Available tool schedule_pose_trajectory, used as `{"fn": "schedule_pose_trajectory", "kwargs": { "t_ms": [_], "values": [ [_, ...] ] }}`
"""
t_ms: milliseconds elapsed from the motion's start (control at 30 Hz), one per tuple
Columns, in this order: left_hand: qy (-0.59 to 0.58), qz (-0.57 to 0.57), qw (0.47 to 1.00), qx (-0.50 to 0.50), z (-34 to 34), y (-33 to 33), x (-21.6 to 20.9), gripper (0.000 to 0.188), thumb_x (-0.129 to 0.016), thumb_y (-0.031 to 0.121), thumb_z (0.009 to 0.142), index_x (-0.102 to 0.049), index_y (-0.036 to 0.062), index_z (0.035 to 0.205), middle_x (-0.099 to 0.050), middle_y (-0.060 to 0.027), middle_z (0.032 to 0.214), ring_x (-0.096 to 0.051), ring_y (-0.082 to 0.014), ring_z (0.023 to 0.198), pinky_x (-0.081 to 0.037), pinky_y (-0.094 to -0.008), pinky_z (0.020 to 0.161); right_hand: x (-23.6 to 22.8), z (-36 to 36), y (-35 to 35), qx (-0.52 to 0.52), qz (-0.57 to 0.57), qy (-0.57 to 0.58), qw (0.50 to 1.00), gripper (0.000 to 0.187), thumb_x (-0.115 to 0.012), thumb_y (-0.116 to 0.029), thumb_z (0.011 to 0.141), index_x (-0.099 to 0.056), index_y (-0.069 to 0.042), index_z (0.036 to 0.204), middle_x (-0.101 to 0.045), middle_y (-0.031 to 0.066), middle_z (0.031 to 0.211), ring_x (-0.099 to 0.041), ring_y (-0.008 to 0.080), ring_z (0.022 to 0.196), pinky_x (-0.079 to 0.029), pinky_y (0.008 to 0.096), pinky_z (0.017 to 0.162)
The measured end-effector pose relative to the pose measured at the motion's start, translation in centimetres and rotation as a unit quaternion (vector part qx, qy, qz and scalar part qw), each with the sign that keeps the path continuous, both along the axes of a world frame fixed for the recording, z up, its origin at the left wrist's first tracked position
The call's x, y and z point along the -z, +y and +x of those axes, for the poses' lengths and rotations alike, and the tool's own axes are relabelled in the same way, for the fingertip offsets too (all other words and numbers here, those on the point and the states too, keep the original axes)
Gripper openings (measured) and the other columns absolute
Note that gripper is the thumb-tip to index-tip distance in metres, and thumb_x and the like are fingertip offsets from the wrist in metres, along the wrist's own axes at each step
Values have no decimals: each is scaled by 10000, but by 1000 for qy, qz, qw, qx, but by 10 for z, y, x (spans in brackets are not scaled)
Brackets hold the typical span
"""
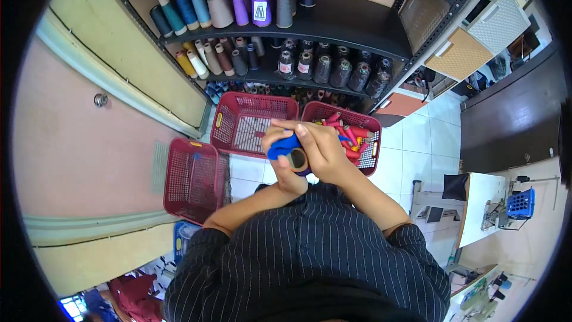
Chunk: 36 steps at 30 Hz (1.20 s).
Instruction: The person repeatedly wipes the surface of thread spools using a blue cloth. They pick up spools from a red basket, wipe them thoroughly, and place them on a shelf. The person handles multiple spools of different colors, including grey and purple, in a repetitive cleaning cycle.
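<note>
In front of my chest, both my hands close round a thread cone (307,172) with dark blue or purple thread. Its hollow end, ringed in tan, tilts up toward me. A bright blue cloth (282,145) wraps part of the cone, and a blue tip (344,138) pokes out past my right hand. My left hand (290,179) grips the cone from the left and below, fingers curled round cloth and cone. Over the top lies my right hand (323,150), its fingers pressed together against the cloth. The cone's far end is hidden by my hands.
Ahead stands a black shelf (351,21) with rows of thread cones (220,12). Below it are a red basket (280,100) and another basket (374,120) holding pink and red thread spools (361,132). A third basket (196,203) sits left; a sewing table (484,203) stands right.
</note>
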<state>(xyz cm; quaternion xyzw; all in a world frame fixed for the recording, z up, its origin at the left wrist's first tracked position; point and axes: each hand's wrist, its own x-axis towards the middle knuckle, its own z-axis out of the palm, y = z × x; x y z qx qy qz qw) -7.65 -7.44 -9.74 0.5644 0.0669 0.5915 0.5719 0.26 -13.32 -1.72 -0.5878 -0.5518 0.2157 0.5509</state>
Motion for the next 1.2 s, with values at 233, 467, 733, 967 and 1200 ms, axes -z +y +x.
{"fn": "schedule_pose_trajectory", "kwargs": {
  "t_ms": [233, 467, 733, 967, 1200],
  "values": [
    [26, 87, 991, -96, 27, 17, -23, 981, -714, 620, 675, -154, 60, 1254, -280, -153, 1129, -326, -243, 1091, -307, -420, 933, -1, 14, 3, 71, 92, 32, 993, 422, -313, -229, 1026, -588, 24, 1221, -634, 206, 1173, -628, 328, 1073, -464, 379, 939],
    [59, 82, 993, -69, 51, 9, -23, 1088, -828, 478, 659, -82, 86, 1347, -288, -134, 1204, -410, -233, 1005, -364, -405, 854, 2, 39, 5, 128, 95, 215, 963, 553, -244, -363, 1042, -535, 54, 1260, -613, 168, 1209, -582, 230, 1121, -416, 332, 997],
    [-37, -94, 995, -25, 77, 21, -48, 813, -661, 17, 811, -98, 116, 1389, -373, -111, 1220, -507, -157, 905, -473, -320, 820, -4, 83, -3, 260, 259, 350, 862, 560, -244, -393, 1040, -394, 41, 1360, -521, 183, 1322, -539, 267, 1191, -422, 380, 1024],
    [-32, 137, 985, -95, 71, 19, -65, 864, -622, -7, 743, -80, 142, 1398, -363, -99, 1174, -500, -215, 935, -432, -425, 868, -12, 67, -7, 98, 132, -125, 978, 451, -343, -316, 1005, -573, 27, 1185, -609, 231, 1140, -557, 414, 1083, -430, 443, 942],
    [-166, 220, 960, -44, 72, 14, -82, 936, -724, 109, 689, -96, 116, 1383, -430, -135, 1054, -607, -241, 785, -501, -382, 735, 36, 113, -34, 3, -185, 233, 955, 450, -398, -360, 1001, -617, 32, 1039, -650, 180, 1016, -633, 239, 982, -469, 372, 876]
  ]
}}
